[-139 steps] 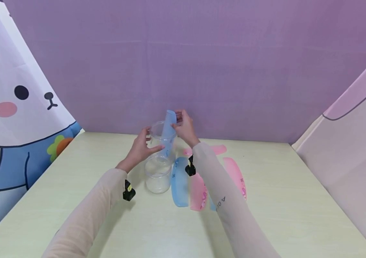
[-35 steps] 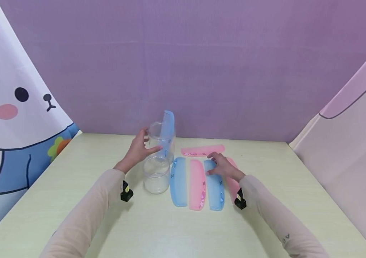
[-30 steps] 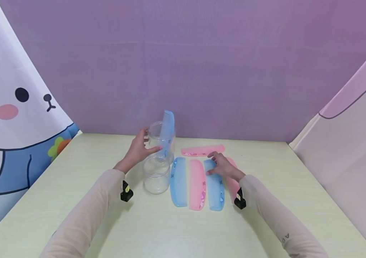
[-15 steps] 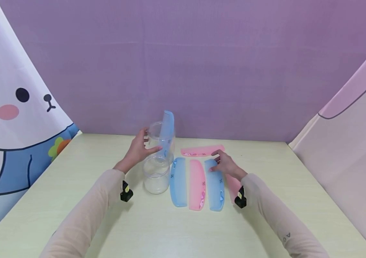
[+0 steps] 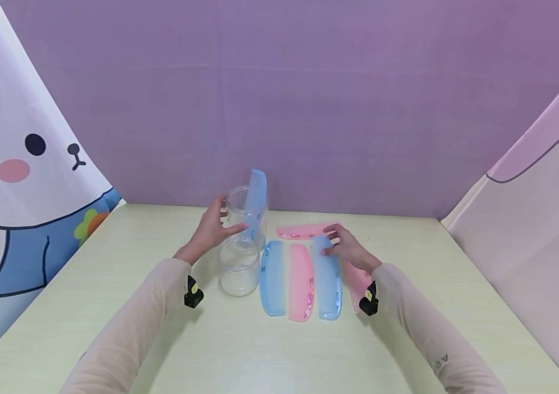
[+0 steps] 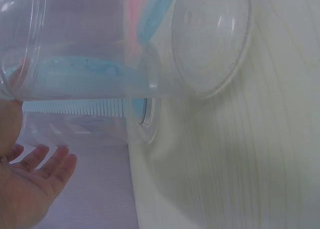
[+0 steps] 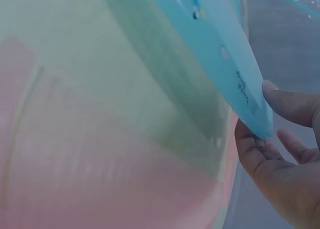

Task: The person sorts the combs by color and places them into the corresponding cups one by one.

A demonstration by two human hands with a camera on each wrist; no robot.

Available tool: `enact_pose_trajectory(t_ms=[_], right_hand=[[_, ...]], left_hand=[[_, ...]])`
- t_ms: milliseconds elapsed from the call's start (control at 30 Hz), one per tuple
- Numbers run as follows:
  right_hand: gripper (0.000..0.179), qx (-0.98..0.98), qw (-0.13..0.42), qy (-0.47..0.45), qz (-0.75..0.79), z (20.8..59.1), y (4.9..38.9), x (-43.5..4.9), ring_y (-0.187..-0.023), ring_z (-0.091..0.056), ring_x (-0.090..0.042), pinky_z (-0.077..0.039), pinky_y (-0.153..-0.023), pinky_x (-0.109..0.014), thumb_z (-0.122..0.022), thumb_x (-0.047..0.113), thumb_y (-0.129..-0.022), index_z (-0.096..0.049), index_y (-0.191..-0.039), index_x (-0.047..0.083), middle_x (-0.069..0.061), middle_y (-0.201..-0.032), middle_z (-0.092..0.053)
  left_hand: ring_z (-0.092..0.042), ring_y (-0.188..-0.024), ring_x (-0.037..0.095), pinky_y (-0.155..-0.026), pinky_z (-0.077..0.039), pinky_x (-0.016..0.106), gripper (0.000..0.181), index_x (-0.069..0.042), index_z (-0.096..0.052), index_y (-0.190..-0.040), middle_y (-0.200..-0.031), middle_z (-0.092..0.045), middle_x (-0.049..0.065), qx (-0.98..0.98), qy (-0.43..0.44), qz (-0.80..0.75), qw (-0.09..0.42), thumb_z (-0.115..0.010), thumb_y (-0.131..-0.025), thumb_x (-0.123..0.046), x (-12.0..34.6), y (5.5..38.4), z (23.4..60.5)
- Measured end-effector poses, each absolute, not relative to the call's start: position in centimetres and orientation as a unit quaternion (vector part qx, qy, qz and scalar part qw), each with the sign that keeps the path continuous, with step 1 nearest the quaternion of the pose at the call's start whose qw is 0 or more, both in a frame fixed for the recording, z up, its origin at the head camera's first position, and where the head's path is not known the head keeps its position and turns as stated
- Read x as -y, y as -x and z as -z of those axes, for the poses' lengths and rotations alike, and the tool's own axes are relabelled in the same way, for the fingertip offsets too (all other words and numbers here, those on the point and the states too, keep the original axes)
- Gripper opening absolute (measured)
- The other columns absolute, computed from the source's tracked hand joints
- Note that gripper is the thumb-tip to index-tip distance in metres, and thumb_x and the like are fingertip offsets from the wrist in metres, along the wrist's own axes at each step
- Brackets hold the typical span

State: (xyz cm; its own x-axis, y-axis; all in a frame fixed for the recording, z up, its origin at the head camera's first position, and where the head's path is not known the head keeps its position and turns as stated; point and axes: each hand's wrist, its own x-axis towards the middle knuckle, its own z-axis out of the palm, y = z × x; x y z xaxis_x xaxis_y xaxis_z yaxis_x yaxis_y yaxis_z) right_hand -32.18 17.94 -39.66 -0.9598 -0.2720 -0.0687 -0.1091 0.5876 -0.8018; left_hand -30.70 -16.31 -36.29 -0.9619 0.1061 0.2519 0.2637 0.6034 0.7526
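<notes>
One blue comb [image 5: 330, 276], right of the far jar [image 5: 236, 210], should handle light, stiff and slick; I have the right hand [image 5: 349, 249] pinching its jarward end and would avoid the likely fragile teeth [image 5: 322, 290]. The left hand [image 5: 210, 228] cups that jar.

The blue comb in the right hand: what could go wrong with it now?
The right hand pinches the blue comb only near one end, so it might slip and drop. If it goes over to the back jar, it could bump the second blue comb poking out of the top there. The front jar stands close by, so a careless swing might knock it over.
</notes>
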Motion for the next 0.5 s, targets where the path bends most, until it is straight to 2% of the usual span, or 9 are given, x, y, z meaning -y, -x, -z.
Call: enact_pose_trajectory(t_ms=[200,500], right_hand=[[0.051,-0.87,0.099,0.11,0.469,38.8,32.3,-17.9,-0.106,-0.053,-0.032,-0.051,-0.09,-0.041,-0.061,0.001,-0.084,-0.039,-0.13,0.002,-0.019,-0.124,-0.046],[0.045,-0.859,0.097,0.11,0.49,37.8,32.6,-17.8,-0.099,-0.054,-0.029,-0.053,-0.086,-0.038,-0.062,0.002,-0.083,-0.046,-0.125,0.005,-0.018,-0.118,-0.049]], left_hand=[[-0.046,-0.119,0.038,-0.091,-0.049,0.048,0.093,-0.006,-0.015,-0.143,-0.138,-0.036,0.02,0.891,0.106,0.432,0.093,-0.074,-0.075,-0.033,16.3,30.7,36.2],[-0.047,-0.119,0.039,-0.09,-0.049,0.049,0.092,-0.006,-0.016,-0.142,-0.137,-0.036,0.021,0.89,0.11,0.431,0.098,-0.074,-0.075,-0.032,16.3,30.8,36.3]])
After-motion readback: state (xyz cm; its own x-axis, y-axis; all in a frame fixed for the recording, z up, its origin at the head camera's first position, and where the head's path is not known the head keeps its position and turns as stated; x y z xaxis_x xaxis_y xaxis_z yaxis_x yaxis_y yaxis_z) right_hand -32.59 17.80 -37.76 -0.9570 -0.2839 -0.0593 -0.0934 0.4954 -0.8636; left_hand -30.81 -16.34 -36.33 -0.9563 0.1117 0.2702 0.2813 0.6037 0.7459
